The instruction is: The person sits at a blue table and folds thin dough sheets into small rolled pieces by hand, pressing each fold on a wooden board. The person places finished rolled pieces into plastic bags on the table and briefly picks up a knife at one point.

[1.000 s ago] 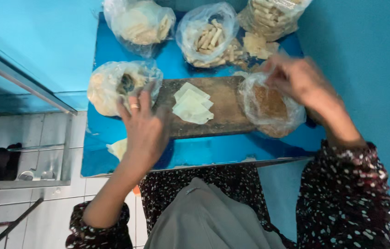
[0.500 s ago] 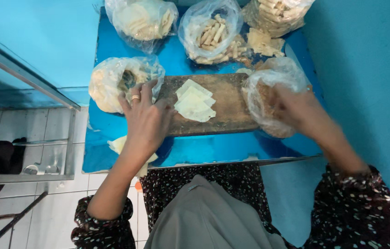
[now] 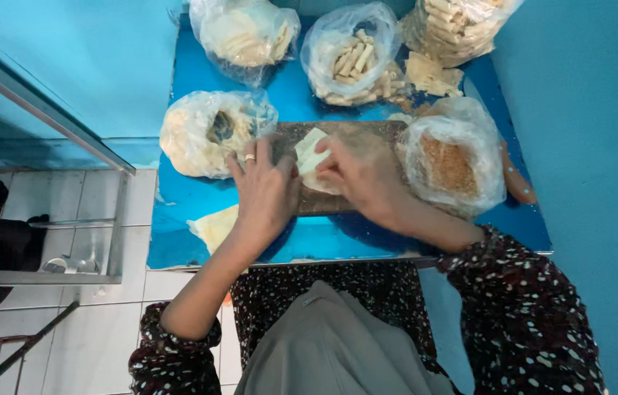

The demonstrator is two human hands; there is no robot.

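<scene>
Both hands meet over a wooden board (image 3: pixel 338 201) that lies at the middle of a small blue table (image 3: pixel 199 201). The left hand (image 3: pixel 265 194), with a ring on one finger, rests palm down on the board's left end, fingers loosely spread and touching a stack of pale thin wrappers (image 3: pixel 310 150). The right hand (image 3: pixel 356 175) lies just beside it, its fingertips curled onto the same stack; whether it actually pinches a sheet cannot be told. Touching the board's right end, near the table's right edge, an open clear bag of brown crumbs (image 3: pixel 451 164) stands. At the board's left end sits a bag of pale dough-like stuff (image 3: pixel 203 135). Along the far edge are three more clear bags: one of pale folded sheets (image 3: pixel 247 36) at the far left corner, one of small rolled sticks (image 3: pixel 353 58) in the middle, and one of stacked rolls (image 3: pixel 455 25) at the far right corner. A loose pale sheet (image 3: pixel 214 227) lies near the near left corner.
</scene>
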